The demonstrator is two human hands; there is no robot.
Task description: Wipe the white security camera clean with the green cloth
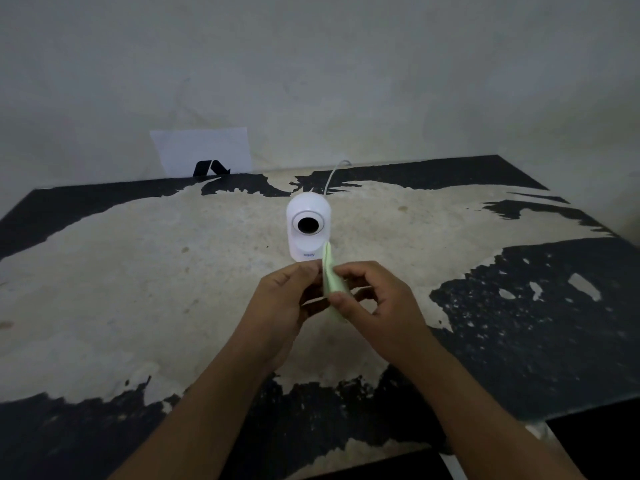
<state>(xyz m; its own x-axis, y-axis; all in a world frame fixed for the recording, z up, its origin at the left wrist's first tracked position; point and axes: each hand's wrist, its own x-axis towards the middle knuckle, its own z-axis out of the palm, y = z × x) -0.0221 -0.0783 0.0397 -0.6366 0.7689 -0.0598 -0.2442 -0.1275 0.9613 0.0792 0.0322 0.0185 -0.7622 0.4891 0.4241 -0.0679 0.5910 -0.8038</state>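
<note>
The white security camera [308, 226] stands upright in the middle of the table, its dark round lens facing me. A thin white cable [333, 174] runs from behind it toward the wall. Just in front of the camera, both my hands hold a small pale green cloth [330, 280] between them, folded and standing on edge. My left hand [287, 299] pinches its left side. My right hand [375, 299] grips its right side with thumb and fingers. The cloth's top corner reaches up beside the camera's base, whether it touches I cannot tell.
The table [145, 271] has a worn top, black with large pale patches where the coating has peeled. A white sheet of paper with a black mark [202, 152] leans against the wall at the back left. The table's front edge lies near my forearms.
</note>
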